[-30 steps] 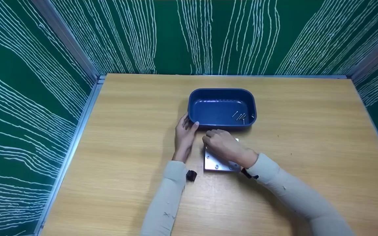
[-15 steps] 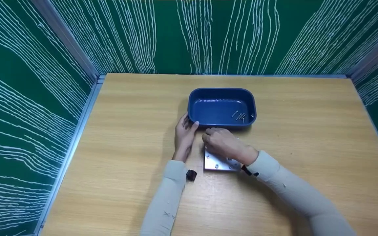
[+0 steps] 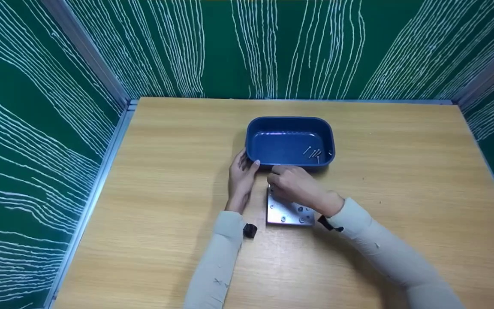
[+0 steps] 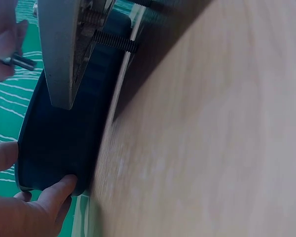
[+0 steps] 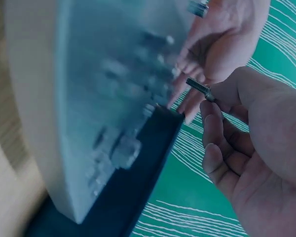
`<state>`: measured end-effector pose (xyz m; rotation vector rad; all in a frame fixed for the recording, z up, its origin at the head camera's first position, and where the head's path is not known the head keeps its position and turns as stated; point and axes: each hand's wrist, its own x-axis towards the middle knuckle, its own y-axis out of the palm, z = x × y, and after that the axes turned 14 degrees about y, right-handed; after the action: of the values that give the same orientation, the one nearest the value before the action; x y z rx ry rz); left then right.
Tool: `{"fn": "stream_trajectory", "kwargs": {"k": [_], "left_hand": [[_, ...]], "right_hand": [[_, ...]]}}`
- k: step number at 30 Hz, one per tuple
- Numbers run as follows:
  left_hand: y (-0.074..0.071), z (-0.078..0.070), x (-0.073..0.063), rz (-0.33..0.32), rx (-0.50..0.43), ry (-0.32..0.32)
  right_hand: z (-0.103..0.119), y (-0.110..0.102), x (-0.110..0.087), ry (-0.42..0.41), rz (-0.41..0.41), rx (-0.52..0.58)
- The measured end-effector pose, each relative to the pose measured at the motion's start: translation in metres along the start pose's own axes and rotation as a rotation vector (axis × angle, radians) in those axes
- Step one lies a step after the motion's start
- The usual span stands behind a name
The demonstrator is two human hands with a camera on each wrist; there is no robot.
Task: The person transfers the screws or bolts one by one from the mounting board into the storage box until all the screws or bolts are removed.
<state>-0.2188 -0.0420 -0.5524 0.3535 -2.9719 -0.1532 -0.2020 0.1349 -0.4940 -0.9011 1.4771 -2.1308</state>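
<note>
At the front left corner of a blue tray (image 3: 272, 148), my left hand (image 3: 240, 182) grips the rim with the thumb up and fingers along the side. My right hand (image 3: 296, 184) pinches a small metal bolt (image 5: 200, 88) between thumb and index finger, its threaded end pointing out. That hand is above the far end of a metal plate (image 3: 278, 216) and covers part of it. Several bolts stand in the plate, and threaded shanks (image 4: 113, 40) stick out beneath it in the left wrist view. A few loose bolts (image 3: 314, 153) lie in the tray's right side.
The wooden table (image 3: 165, 171) carries the tray and, nearer to me, the plate. Green walls (image 3: 221, 51) with white wavy lines enclose the table at the back and sides. Metal rails (image 3: 97, 193) run along its edges.
My right hand has risen slightly from the plate and shifted toward the tray, uncovering more of the plate. My left hand stays on the tray corner.
</note>
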Motion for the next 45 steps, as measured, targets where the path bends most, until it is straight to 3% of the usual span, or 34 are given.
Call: {"fn": "stream_trajectory", "kwargs": {"k": [7, 19, 24, 28, 37, 45], "left_hand": [[0.000, 0.000, 0.000, -0.002, 0.019, -0.031], [0.000, 0.000, -0.001, -0.001, 0.041, -0.046], [0.000, 0.000, -0.002, -0.003, 0.014, -0.016], [0.001, 0.001, -0.001, -0.007, -0.004, 0.011], [0.001, 0.000, 0.000, -0.005, 0.032, -0.038], [0.000, 0.001, -0.001, -0.007, 0.011, -0.042]], "right_hand": [[-0.003, -0.017, 0.000, 0.052, 0.072, -0.001], [-0.016, -0.043, 0.000, 0.114, 0.036, 0.020], [-0.025, -0.051, 0.000, 0.161, 0.032, 0.033], [-0.031, -0.054, 0.001, 0.177, 0.021, 0.023], [-0.043, -0.057, 0.005, 0.200, 0.016, 0.029], [-0.054, -0.055, 0.005, 0.206, 0.018, 0.008]]}}
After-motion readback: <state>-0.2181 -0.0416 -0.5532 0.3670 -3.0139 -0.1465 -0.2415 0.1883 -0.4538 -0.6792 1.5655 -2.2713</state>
